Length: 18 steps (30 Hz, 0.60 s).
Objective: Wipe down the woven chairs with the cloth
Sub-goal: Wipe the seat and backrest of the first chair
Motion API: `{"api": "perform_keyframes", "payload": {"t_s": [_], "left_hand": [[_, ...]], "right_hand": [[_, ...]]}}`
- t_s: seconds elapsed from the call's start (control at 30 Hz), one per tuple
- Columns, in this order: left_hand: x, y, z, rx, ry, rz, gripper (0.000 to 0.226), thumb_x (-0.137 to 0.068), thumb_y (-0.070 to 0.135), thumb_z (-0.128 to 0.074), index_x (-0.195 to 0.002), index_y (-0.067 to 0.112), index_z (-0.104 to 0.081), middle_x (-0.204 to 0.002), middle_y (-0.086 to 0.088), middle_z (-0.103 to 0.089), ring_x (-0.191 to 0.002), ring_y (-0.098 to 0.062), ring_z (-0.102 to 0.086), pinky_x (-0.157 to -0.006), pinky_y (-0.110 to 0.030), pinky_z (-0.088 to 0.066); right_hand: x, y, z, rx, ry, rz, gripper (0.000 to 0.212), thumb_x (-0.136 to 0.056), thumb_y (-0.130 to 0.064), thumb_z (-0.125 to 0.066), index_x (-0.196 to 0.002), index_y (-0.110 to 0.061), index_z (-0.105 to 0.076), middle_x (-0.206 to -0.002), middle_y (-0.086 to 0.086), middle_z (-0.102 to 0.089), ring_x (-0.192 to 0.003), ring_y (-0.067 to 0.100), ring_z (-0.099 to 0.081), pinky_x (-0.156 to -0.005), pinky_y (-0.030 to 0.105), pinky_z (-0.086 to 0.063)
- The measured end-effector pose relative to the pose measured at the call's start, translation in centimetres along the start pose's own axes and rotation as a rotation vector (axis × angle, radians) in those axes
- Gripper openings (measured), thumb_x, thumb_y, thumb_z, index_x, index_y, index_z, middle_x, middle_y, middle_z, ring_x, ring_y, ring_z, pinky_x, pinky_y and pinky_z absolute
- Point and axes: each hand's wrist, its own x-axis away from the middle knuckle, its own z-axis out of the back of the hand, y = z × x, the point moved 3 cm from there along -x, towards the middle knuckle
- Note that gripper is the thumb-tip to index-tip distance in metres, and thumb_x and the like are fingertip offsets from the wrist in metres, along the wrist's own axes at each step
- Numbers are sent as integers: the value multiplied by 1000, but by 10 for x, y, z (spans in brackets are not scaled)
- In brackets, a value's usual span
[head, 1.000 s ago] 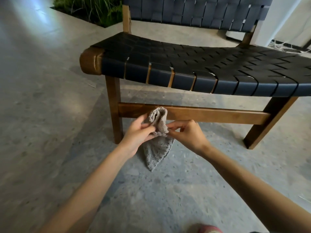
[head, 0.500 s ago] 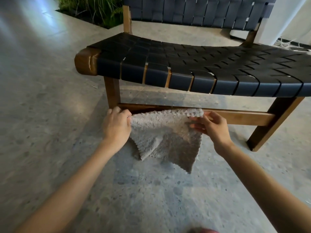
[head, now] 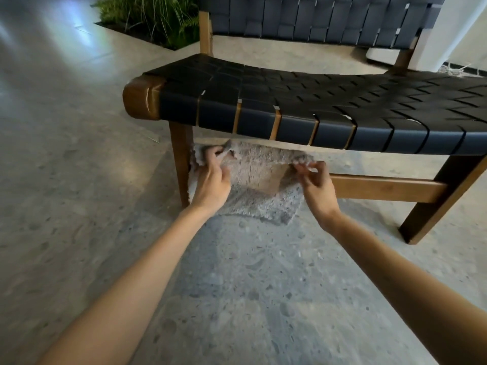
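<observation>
A grey, nubby cloth (head: 258,177) hangs spread out at the centre of the frame, stretched between two hands just under the front edge of the woven chair (head: 316,101). The left hand (head: 210,180) grips the cloth's upper left corner with curled fingers, close beside the chair's left front leg (head: 180,156). A loose fold of cloth bunches between that hand and the leg, though whether it touches the wood cannot be told. The right hand (head: 316,180) pinches the upper right corner between thumb and fingertips, in front of the wooden front rail (head: 384,187).

The cloth's top edge runs just below the dark straps wrapped over the seat's front, and its ragged lower edge hangs near the floor (head: 79,219). It covers the left part of the rail.

The seat of dark woven straps fills the upper right of the frame and curves up to a rounded wooden corner (head: 142,98) at centre left. The woven backrest (head: 316,19) runs along the top edge. The right front leg (head: 434,204) slants down at the right.

Open speckled floor lies across the whole left side and the bottom of the frame, around both forearms. A green plant (head: 152,17) sits at the upper left, well apart from the hands, and a white wall (head: 453,35) stands at the upper right behind the chair.
</observation>
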Motion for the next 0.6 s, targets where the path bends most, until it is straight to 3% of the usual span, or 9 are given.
{"api": "perform_keyframes", "payload": {"t_s": [0.03, 0.07, 0.13, 0.17, 0.23, 0.37, 0.47, 0.53, 0.6], "left_hand": [[-3, -3, -2, -82, -47, -67, 55, -96, 8, -48, -142, 10, -17, -138, -16, -44, -120, -28, -50, -101, -40, -43], [-6, -7, -3, -167, -107, -119, 69, -93, 11, -54, -145, 13, -9, -146, -14, -35, -130, -27, -42, -109, -41, -36], [-10, -18, 0, -356, -231, -202, 96, -87, 25, -65, -148, 24, 9, -157, -9, -16, -142, -26, -22, -118, -44, -14], [-11, -23, 3, -489, -260, -256, 105, -83, 32, -69, -148, 27, 13, -158, -9, -12, -144, -27, -15, -118, -43, -5], [-10, -35, 7, -791, -263, -358, 111, -78, 38, -73, -150, 25, 11, -154, -13, -21, -143, -31, -16, -116, -41, -6], [-12, -46, 0, -1303, -224, -382, 89, -88, 23, -61, -150, 16, 3, -138, -18, -31, -128, -33, -33, -111, -38, -22], [-9, -44, -6, -1400, -96, -442, 61, -90, 17, -52, -146, 19, -25, -128, -14, -47, -117, -28, -49, -104, -35, -35], [-7, -42, -7, -1415, 33, -541, 48, -86, 20, -57, -133, 23, -47, -112, -6, -60, -100, -22, -60, -94, -32, -45], [-7, -45, -9, -1396, 119, -585, 42, -84, 19, -62, -123, 18, -47, -102, -6, -63, -89, -22, -63, -87, -32, -49]], "right_hand": [[-2, -2, -5, 118, -73, 85, 32, -98, -19, -53, -125, -16, -37, -124, 6, -59, -106, 28, -62, -78, 37, -53], [-4, -2, -10, 235, -155, 183, 47, -96, -18, -55, -135, -17, -29, -132, 6, -54, -114, 27, -58, -85, 36, -51], [-7, -2, -22, 478, -264, 391, 81, -93, -22, -60, -150, -18, -3, -153, 11, -31, -136, 29, -36, -111, 44, -33], [-9, -2, -27, 581, -279, 470, 93, -90, -26, -64, -151, -21, 7, -156, 13, -24, -141, 32, -27, -116, 47, -24], [-13, 0, -38, 785, -302, 536, 106, -85, -32, -70, -150, -26, 13, -155, 16, -25, -140, 38, -23, -117, 51, -15], [-23, 5, -67, 1234, -292, 699, 94, -86, -53, -59, -153, -19, -2, -144, 12, -35, -125, 34, -36, -109, 50, -25], [-32, 1, -91, 1316, -281, 762, 80, -89, -53, -54, -149, -18, -14, -138, 11, -39, -118, 33, -42, -100, 45, -34], [-38, -1, -102, 1299, -296, 784, 75, -88, -54, -55, -144, -18, -21, -135, 11, -41, -117, 32, -46, -95, 44, -40], [-43, -2, -105, 1274, -302, 826, 72, -85, -52, -59, -139, -18, -27, -132, 10, -43, -112, 33, -51, -82, 42, -47]]}}
